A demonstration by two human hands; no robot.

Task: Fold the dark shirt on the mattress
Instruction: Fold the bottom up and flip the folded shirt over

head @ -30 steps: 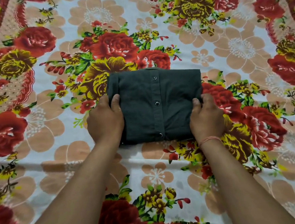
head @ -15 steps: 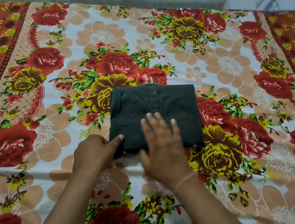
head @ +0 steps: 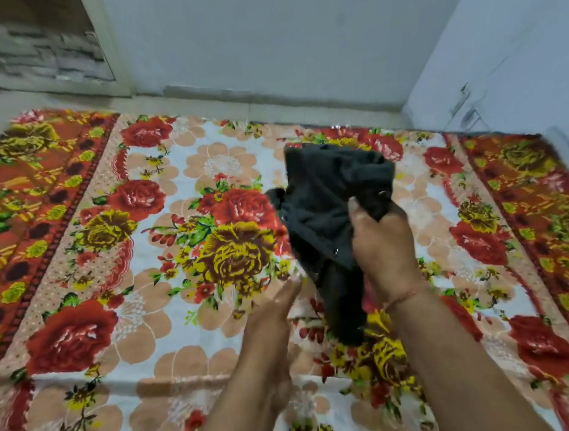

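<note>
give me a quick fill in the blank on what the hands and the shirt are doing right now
1. The dark shirt is gripped by the ____ hand.
2. The left hand is open and holds ____.
3. The sheet under the shirt has a ____ print.
4. The band on the right wrist is ____ in colour.

Missing words: right; nothing; floral; orange

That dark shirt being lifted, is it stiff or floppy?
Probably floppy: the shirt bunches in the right hand and its lower end droops toward the mattress. Likely light, since one hand seems to carry it; the left hand is open beside it.
</note>
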